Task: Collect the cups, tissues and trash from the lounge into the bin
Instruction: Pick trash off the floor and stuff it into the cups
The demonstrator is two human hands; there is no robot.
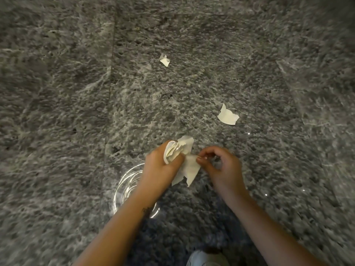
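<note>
My left hand (160, 166) grips a bunch of crumpled white tissue (179, 150) above the grey marble floor. My right hand (221, 166) pinches the edge of a tissue piece (190, 169) that hangs between both hands. A clear plastic cup (128, 187) shows below my left wrist, partly hidden by the arm; how it is held or whether it rests on the floor cannot be told. Two more white scraps lie on the floor: a larger torn scrap (227, 116) ahead to the right and a small scrap (164, 60) farther off.
Dark grey veined marble floor (76, 93) fills the view, with a tile seam (110, 83) running up the left. The toe of a light shoe (203, 259) shows at the bottom edge. No bin is in view.
</note>
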